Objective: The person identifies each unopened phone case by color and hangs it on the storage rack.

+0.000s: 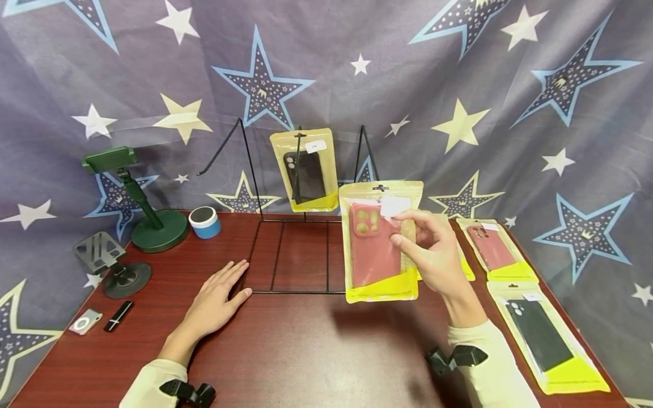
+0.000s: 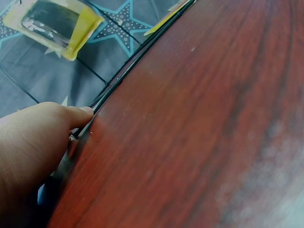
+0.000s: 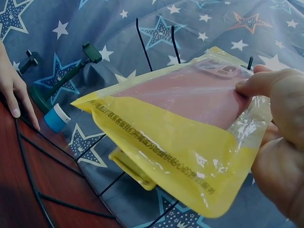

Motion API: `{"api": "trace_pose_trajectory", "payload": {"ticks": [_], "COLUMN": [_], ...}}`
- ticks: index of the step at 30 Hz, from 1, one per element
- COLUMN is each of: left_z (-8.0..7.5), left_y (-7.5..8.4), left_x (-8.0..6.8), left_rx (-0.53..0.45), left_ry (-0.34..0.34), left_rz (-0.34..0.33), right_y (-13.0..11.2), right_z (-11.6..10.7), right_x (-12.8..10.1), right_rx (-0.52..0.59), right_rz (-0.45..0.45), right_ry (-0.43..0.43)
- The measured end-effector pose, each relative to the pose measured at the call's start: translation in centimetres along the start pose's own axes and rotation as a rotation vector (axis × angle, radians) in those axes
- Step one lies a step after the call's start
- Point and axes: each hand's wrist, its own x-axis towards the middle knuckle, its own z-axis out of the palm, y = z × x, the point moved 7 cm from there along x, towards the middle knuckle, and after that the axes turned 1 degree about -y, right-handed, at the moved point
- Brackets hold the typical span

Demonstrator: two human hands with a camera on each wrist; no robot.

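My right hand (image 1: 433, 249) pinches the right side of a clear-and-yellow pouch with a pink phone case (image 1: 374, 255) inside, held upright above the table in front of the black wire rack (image 1: 285, 292). A white label covers the pouch near the thumb and fingertips. In the right wrist view the pouch (image 3: 161, 128) is tilted, its yellow end toward the camera. My left hand (image 1: 216, 297) lies with fingers extended at the rack's front left corner; the left wrist view shows its thumb (image 2: 78, 116) against the wire. A pouch with a black phone case (image 1: 308, 175) hangs on the rack's middle hook.
At right lie pouches with a pink case (image 1: 492, 249) and a dark case (image 1: 541, 334); another is partly hidden behind my right hand. At left stand a green phone stand (image 1: 158, 229), a blue-and-white round container (image 1: 205, 222), a black stand (image 1: 127, 279) and two small devices.
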Motion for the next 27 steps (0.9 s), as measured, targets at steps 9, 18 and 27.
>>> {"api": "trace_pose_trajectory", "payload": {"ticks": [9, 18, 27], "left_z": [0.1, 0.1, 0.3], "left_y": [-0.2, -0.1, -0.4], "left_x": [0.0, 0.1, 0.1], "left_rx": [-0.002, 0.002, 0.004], "left_ry": [-0.033, -0.031, -0.03], "left_rz": [-0.018, -0.018, -0.022], "right_y": [2.5, 4.7, 6.9], "right_z": [0.2, 0.2, 0.3], "right_x": [2.3, 5.8, 9.2], "right_rx": [0.031, 0.021, 0.046], "right_rz": [0.003, 0.041, 0.092], "right_ry": [0.033, 0.071, 0.094]}}
